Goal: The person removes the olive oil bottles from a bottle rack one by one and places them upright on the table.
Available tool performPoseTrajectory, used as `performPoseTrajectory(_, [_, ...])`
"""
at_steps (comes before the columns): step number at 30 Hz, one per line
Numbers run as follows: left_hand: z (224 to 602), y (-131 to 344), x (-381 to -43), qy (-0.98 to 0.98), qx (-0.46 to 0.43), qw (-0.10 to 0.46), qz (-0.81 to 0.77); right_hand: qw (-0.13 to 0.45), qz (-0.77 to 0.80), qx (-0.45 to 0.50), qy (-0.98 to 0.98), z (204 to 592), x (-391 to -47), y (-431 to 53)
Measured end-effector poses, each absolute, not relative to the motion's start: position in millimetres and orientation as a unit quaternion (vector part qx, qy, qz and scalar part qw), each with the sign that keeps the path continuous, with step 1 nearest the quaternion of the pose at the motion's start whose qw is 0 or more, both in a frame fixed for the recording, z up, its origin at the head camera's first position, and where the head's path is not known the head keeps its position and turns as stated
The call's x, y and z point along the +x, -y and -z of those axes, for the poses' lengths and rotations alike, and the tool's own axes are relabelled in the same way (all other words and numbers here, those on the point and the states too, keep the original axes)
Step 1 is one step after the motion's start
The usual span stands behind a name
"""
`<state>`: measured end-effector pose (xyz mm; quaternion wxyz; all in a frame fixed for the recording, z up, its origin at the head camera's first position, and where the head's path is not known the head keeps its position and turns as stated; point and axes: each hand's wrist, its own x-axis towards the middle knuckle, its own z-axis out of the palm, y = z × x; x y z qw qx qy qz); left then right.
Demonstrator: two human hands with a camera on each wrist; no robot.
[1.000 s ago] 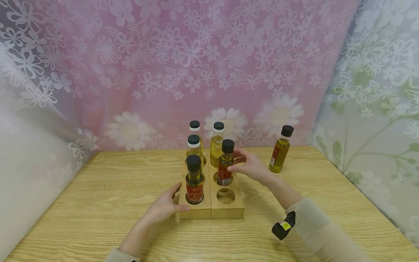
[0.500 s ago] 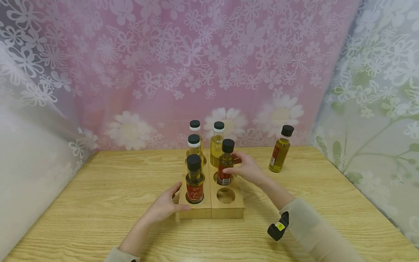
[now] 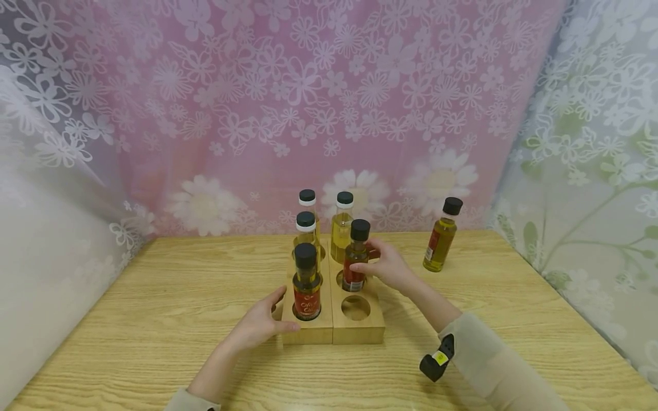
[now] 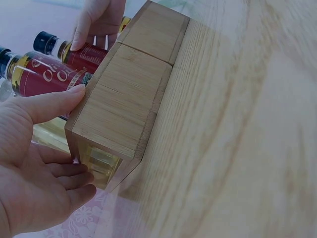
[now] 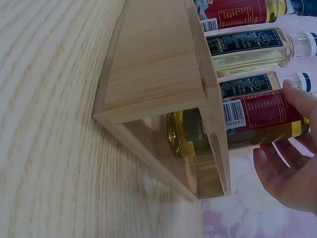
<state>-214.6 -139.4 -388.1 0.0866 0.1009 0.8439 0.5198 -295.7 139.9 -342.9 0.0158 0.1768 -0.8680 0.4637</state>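
My right hand (image 3: 392, 267) grips a red-labelled olive oil bottle (image 5: 257, 111), thumb on one side and fingers on the other. This bottle stands in the middle hole of the right wooden rack (image 3: 358, 335), its base visible through the open side in the right wrist view. My left hand (image 4: 42, 148) holds the near left corner of the left wooden rack (image 4: 119, 99), thumb at the front edge and fingers along the side. Just above that thumb, another red-labelled olive oil bottle (image 3: 307, 294) stands in the front hole.
Two white-collared bottles (image 3: 307, 225) of pale oil stand behind in the left rack, and a third pale bottle (image 3: 341, 237) in the right rack's back hole. Apart on the table (image 3: 180, 302), at the right, stands one more red-labelled bottle (image 3: 440, 240). Floral curtains (image 3: 329, 114) hang behind.
My right hand has shifted slightly left, its thumb now farther across the bottle's label. The left hand and the racks hold their places.
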Motion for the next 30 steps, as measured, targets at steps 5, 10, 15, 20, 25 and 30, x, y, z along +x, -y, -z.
performPoseTrajectory(5, [388.0,139.3,-214.2,-0.841,0.100,0.089,-0.523,0.009,-0.467,0.170,0.867,339.1,-295.0,-141.4])
performPoseTrajectory(10, [388.2,139.5,-214.8,-0.842,0.103,0.086,-0.523,0.003,-0.480,0.158,0.863,331.5,-294.9,-144.8])
performPoseTrajectory(15, [388.8,139.8,-215.2,-0.842,0.103,0.084,-0.522,0.009,-0.488,0.155,0.859,325.2,-295.1,-148.9])
performPoseTrajectory(20, [389.2,140.0,-214.6,-0.843,0.104,0.087,-0.521,0.011,-0.503,0.166,0.848,318.0,-293.6,-153.0])
performPoseTrajectory(25, [389.4,139.8,-214.5,-0.839,0.102,0.090,-0.526,0.013,-0.504,0.176,0.845,306.7,-289.9,-158.0])
performPoseTrajectory(30, [389.0,140.0,-214.7,-0.839,0.101,0.087,-0.528,0.011,-0.490,0.167,0.856,295.5,-288.4,-166.1])
